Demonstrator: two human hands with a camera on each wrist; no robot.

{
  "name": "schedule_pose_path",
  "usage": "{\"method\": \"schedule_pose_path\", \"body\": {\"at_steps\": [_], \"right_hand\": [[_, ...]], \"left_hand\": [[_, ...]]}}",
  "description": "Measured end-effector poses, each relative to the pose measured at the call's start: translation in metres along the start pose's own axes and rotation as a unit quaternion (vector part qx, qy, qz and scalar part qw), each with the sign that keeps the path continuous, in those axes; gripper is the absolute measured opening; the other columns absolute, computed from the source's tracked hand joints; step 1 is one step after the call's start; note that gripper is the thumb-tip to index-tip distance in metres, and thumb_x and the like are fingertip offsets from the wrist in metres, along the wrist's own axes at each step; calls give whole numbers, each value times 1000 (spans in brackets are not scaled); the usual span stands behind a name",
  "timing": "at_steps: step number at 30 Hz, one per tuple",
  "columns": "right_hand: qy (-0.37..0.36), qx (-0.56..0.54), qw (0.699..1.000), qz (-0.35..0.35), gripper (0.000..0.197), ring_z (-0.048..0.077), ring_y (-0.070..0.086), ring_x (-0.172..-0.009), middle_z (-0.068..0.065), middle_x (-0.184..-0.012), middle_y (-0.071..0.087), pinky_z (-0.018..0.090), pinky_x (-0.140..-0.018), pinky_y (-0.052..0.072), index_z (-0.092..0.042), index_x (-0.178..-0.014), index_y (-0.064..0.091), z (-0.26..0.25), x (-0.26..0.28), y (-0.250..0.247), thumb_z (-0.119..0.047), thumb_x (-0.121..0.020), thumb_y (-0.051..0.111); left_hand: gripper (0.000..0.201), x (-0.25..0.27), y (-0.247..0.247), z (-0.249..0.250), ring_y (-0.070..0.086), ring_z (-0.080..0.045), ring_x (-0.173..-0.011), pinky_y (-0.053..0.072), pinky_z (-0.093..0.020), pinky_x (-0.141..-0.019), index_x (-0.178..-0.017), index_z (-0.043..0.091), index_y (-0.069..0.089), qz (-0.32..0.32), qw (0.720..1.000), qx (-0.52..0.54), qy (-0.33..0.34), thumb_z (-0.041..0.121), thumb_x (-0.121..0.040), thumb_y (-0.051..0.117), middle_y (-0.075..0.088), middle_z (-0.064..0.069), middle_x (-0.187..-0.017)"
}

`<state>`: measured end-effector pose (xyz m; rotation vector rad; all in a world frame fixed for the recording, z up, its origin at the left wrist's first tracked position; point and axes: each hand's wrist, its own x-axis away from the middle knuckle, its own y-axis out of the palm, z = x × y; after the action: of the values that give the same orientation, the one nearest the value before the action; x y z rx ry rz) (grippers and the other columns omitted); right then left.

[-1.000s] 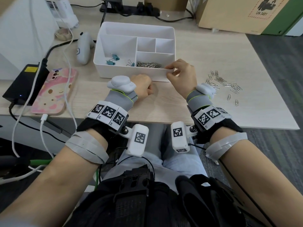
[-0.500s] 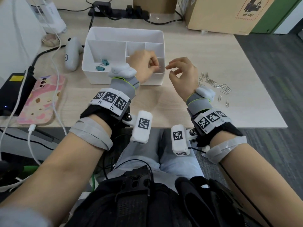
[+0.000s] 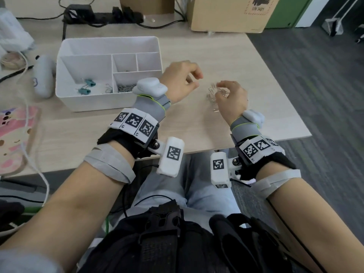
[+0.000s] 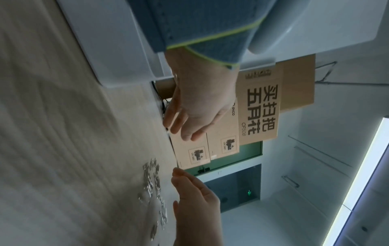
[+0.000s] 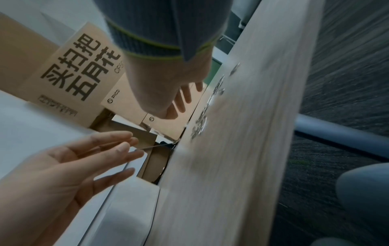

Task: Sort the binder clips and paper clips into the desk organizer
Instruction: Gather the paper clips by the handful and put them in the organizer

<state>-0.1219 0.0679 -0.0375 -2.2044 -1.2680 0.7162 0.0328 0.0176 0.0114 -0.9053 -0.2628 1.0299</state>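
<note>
the right hand (image 3: 231,99) hovers over the loose paper clips (image 3: 213,95) on the worktop (image 3: 197,131), fingers relaxed and holding nothing. the left hand (image 3: 180,81) is beside it, also loose and empty. the desk organizer (image 3: 88,103) already holds binder clips (image 3: 86,86). i think it is best to pinch a few clips at the heap's edge, lift slowly, then drop them low into the front compartment.

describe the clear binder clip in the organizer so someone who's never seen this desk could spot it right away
Start at the white desk organizer on the left of the wooden desk. In its big left compartment, two teal binder clips lie near the front. The clear binder clip sits to their right, against the divider, beyond which lies a heap of paper clips; it alone is colourless with wire loops.
</note>
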Motion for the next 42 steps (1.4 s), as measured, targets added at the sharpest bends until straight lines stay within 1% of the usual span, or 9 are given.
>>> {"method": "schedule_pose_path", "body": {"at_steps": [3,6,10,15,21,25,30,38,42], "right_hand": [[48,31,998,-3,35,26,53,-118,9,-129,59,27,-100,36,-8,-122,61,19,-3,-17,-12,-88,51],[87,80,992,-40,39,30,46,-124,15,-131,53,32,-101,34,-4,-128,53,33,-8,-27,-11,-90,45],[62,157,977,-132,17,33,37,-124,19,-125,47,41,-103,27,-5,-102,49,41,-7,-27,-13,-91,40],[9,144,966,-214,52,29,23,-140,14,-148,32,40,-113,15,1,-135,41,39,1,-32,-26,-92,31],[-23,26,989,-146,42,23,50,-127,11,-134,57,23,-103,32,-5,-125,60,42,8,-39,3,-87,45],[9,13,996,-82,38,2,60,-81,-7,-83,67,19,-80,41,-9,-115,68,44,9,-47,0,-82,50],[90,35,995,-22,37,15,59,-91,-1,-102,66,25,-85,47,-17,-112,69,56,3,-59,-15,-75,68],[112,62,989,-71,30,14,55,-76,2,-77,62,27,-76,50,-8,-97,73,58,-2,-63,-5,-68,72],[114,53,989,-78,25,18,58,-74,5,-76,64,26,-72,50,-7,-90,73,53,-8,-59,-4,-66,70]], "left_hand": [[30,-8,21,7,58,-27,-107,49,-40,-89,-110,9,62,-56,998,6,0,14,-80,59,59,-13,-118],[44,-19,44,13,48,-29,-123,37,-35,-101,-123,8,55,-115,993,-38,5,22,-82,59,51,-17,-131],[52,-33,70,15,25,-30,-140,23,-34,-110,-134,3,41,-175,982,-69,5,27,-90,51,30,-18,-148],[50,-43,88,17,6,-28,-145,12,-46,-115,-142,10,28,-217,970,-108,-34,27,-97,40,12,-12,-156],[51,-26,88,18,44,-27,-126,31,-32,-101,-127,2,49,-212,977,-13,-1,30,-85,41,50,-16,-134],[55,-23,78,10,43,-23,-129,29,-24,-103,-133,9,46,-152,988,4,9,20,-82,66,47,-10,-140],[99,-30,66,2,40,-31,-128,34,-41,-108,-134,12,44,-180,981,-68,-38,48,-49,81,44,-15,-137],[51,-41,78,18,55,-25,-82,44,-37,-75,-90,4,63,-179,979,-69,-64,33,-55,86,57,-12,-87],[71,-45,88,30,42,-17,-68,32,-32,-65,-77,14,57,-190,979,-51,-49,68,-31,65,49,-7,-74]]}}
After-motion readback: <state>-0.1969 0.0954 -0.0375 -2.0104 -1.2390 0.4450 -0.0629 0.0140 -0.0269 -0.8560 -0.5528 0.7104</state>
